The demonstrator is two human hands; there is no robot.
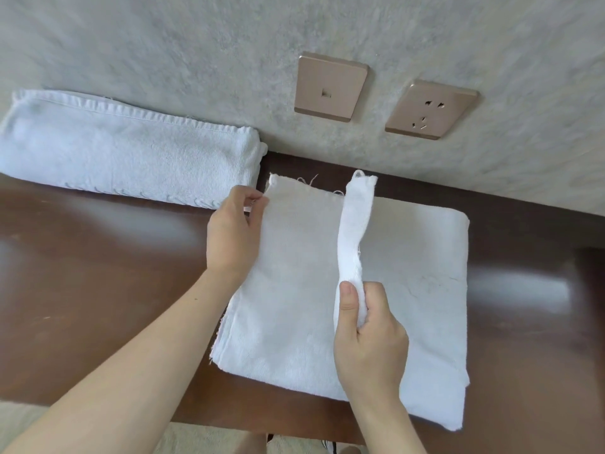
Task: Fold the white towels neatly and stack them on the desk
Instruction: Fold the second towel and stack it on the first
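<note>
Head view shows me a white towel (409, 273) lying flat on the dark wooden desk (98, 257), its near edge at the desk's front edge. My left hand (234, 231) pinches the towel's far left corner; my right hand (368, 335) is closed around a raised ridge of the fabric. A folded towel (124, 152) sits against the wall (196, 60), far left. Bare desk opens left and right. Two wall plates (330, 86) carry no readable writing.
</note>
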